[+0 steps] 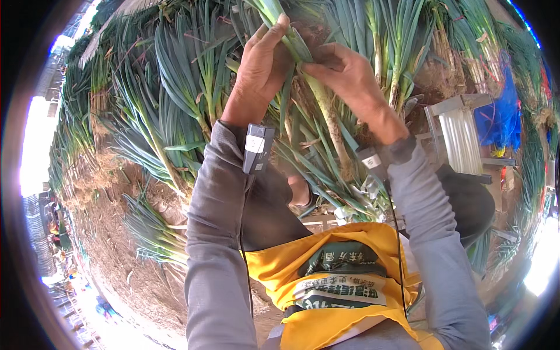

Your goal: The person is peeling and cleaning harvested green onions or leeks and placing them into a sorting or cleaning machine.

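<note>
A long green onion point(325, 105) slants across in front of me, its green leaves up and its pale stem and roots down. My left hand point(259, 67) is closed round its upper part, where the leaves begin. With thumb and fingers drawn together, my right hand point(353, 79) pinches the stalk just below, at a leaf base. What exactly lies between those right fingertips is partly hidden. Below the held stalk, loose onions and leaves point(318, 175) lie in a heap by my foot.
Many green onions point(181, 76) lie in rows on the ground ahead and to the left. A small pile point(154, 230) rests on the dirt at left. To the right stand a metal-framed stool with a white seat point(461, 137) and blue plastic point(501, 114). A yellow apron point(274, 268) covers my lap.
</note>
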Available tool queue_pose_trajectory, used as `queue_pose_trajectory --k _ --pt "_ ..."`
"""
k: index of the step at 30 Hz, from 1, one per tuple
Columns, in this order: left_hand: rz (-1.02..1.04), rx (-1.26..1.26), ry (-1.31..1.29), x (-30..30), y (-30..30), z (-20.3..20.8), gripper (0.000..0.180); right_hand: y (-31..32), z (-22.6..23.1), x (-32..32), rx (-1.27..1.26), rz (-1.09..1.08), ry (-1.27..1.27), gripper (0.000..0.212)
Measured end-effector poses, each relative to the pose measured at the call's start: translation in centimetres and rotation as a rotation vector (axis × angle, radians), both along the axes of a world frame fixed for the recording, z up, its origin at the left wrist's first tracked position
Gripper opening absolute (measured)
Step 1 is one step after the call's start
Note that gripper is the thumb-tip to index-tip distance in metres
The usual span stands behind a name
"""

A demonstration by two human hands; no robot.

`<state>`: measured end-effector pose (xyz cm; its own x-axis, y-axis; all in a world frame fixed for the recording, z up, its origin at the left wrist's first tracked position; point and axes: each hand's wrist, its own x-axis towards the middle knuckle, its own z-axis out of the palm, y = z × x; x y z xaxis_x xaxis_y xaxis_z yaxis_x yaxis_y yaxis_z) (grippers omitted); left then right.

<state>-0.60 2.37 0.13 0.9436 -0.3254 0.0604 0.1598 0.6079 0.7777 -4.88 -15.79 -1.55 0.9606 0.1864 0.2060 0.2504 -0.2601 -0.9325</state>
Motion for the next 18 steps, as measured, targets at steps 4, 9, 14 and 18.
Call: queue_pose_trajectory --k 4,9,14,18 --pt "0.161 -0.029 -0.113 0.0 -1.5 -0.7 0.029 -1.2 0.0 1.7 0.185 0.191 0.057 0.050" --pt "0.235 -0.041 -0.151 0.5 -2.2 -1.0 0.028 -0.7 1.7 -0.3 0.090 0.131 0.032 0.044" --pt "0.337 -0.066 -0.161 2.1 -0.1 -0.2 0.022 -2.2 -0.3 -5.2 0.035 0.384 0.001 0.032" --pt "0.377 -0.121 -0.138 1.9 0.8 -0.1 0.027 -7.8 -7.5 -7.8 -0.280 0.249 0.200 0.031"
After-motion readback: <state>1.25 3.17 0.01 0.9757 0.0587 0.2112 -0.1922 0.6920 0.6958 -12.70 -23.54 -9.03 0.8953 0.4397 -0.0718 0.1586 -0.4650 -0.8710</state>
